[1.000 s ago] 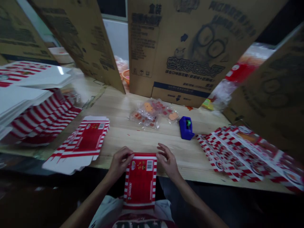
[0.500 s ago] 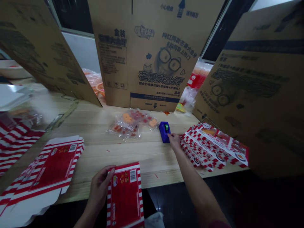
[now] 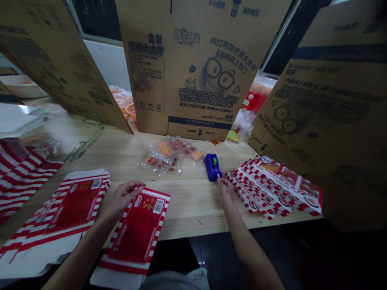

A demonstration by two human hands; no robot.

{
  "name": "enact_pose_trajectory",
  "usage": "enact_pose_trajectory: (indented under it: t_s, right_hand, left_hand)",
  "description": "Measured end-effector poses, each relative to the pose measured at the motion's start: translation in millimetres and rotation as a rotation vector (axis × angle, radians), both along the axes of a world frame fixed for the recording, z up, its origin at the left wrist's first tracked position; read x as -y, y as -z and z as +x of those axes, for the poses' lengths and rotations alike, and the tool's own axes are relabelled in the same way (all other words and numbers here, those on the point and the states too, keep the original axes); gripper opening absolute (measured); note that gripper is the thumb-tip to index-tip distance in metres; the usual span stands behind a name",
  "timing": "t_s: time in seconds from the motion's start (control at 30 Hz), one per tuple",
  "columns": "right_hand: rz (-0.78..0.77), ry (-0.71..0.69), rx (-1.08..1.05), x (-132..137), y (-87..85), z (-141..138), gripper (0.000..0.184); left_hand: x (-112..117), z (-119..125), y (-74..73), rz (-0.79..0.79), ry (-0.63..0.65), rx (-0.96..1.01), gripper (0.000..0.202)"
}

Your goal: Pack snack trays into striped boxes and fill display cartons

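A light wooden tabletop (image 3: 187, 213) runs across the view, flecked with a few small red scraps. Behind it stand large flattened cardboard panels printed in dark ink with a cartoon face in glasses and Chinese lettering: a central panel (image 3: 193, 76) upright against the far side, a left panel (image 3: 57, 64) leaning inward, and a right panel (image 3: 320, 117) tilted in from the right. Past them are a dark window frame (image 3: 93, 20), a pale wall (image 3: 105, 66) and a white bowl (image 3: 22, 86).

A red-and-white striped carton blank (image 3: 134, 229) lies flat on the near table edge, its lower end hanging over. The left hand (image 3: 122, 197) is open, fingers loosely curved, just beside the blank's upper corner and above a second stack of striped blanks (image 3: 74, 213). The right hand (image 3: 225, 190) sits between a blue tape dispenser (image 3: 213, 167) and a fanned pile of printed red-checked sheets (image 3: 272, 187); its fingers are bunched, perhaps closed on something small, though the view is too dim and small to be sure.

Clear bags of orange and red pieces (image 3: 167, 157) lie on the wood beyond the blank.
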State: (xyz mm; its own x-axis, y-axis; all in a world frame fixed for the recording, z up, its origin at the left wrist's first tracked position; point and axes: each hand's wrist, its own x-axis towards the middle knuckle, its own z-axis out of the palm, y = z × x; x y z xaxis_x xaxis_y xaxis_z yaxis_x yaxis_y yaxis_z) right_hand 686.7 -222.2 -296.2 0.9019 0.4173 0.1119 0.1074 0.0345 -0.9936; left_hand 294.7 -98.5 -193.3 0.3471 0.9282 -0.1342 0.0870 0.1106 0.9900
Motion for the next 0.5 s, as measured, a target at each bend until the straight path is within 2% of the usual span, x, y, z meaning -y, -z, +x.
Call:
enact_pose_trajectory:
  t_s: [0.1,0.17,0.27,0.37,0.43,0.47,0.5]
  right_hand:
    - [-0.062,0.025,0.043,8,-2.1,-1,0.028]
    - [-0.088,0.015,0.066,11,-6.5,-3,0.029]
    - [-0.109,-0.124,0.077,12,-18.2,-22,0.032]
    - [-0.137,-0.444,0.062,6,-40.3,-66,0.03]
    - [-0.16,-0.772,0.087,-1,-59.9,-101,0.025]
    - [-0.172,-1.005,0.137,-6,-69.8,-118,0.023]
    - [-0.173,-1.168,0.196,-10,-78.8,-133,0.022]
  left_hand:
    - [-2,9,-1.3,-0.079,0.231,-0.042,0.039]
    - [-2,13,-3.4,-0.053,0.319,-0.076,0.036]
    - [-2,18,-8.3,0.011,0.425,-0.137,0.032]
    - [-1,25,-10.9,0.024,0.482,-0.156,0.028]
    - [0,31,-9.4,0.015,0.513,-0.156,0.027]
    - [2,34,-8.0,0.013,0.529,-0.154,0.027]
    - [3,36,-6.5,0.013,0.541,-0.15,0.028]
